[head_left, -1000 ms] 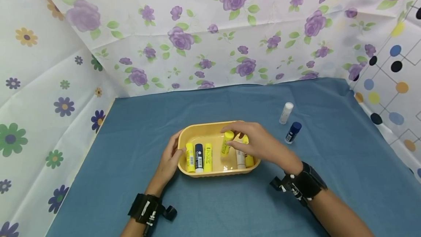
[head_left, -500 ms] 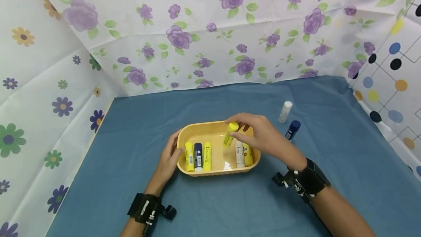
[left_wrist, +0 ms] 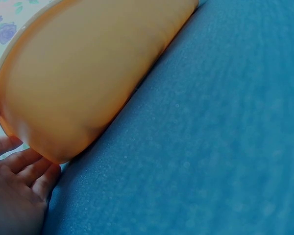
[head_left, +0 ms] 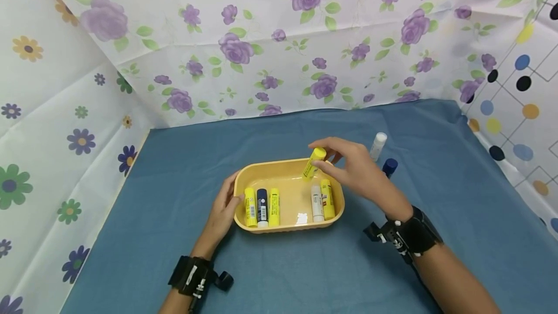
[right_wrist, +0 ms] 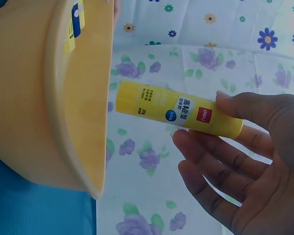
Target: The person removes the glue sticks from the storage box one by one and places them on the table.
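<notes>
Fingers [right_wrist: 213,169] pinching yellow glue stick [right_wrist: 179,109], near tray [right_wrist: 22,98]

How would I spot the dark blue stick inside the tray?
Find the blue cloth, then the yellow tray whose rim the left hand holds. Inside, at the left end in the head view, the dark blue stick sits between two yellow sticks. Its dark colour and white near end set it apart from them.
</notes>
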A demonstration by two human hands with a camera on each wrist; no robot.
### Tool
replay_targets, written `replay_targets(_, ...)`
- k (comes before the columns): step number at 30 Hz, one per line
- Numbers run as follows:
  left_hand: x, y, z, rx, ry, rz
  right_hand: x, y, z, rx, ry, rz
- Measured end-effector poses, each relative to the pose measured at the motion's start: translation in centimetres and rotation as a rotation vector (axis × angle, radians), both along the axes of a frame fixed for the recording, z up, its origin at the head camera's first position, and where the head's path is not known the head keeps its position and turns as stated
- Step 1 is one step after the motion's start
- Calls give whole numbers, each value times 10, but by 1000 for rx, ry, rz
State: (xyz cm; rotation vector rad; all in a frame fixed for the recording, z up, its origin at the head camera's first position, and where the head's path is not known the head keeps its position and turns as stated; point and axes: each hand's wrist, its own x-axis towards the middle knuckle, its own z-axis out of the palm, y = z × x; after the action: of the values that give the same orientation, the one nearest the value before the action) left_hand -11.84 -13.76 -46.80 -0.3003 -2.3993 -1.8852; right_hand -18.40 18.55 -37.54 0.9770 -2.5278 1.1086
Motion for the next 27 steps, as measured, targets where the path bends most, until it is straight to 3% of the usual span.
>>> replay_targets(27,-1,1,-1,0,1,6,-19,23,-5,-42,123,-226)
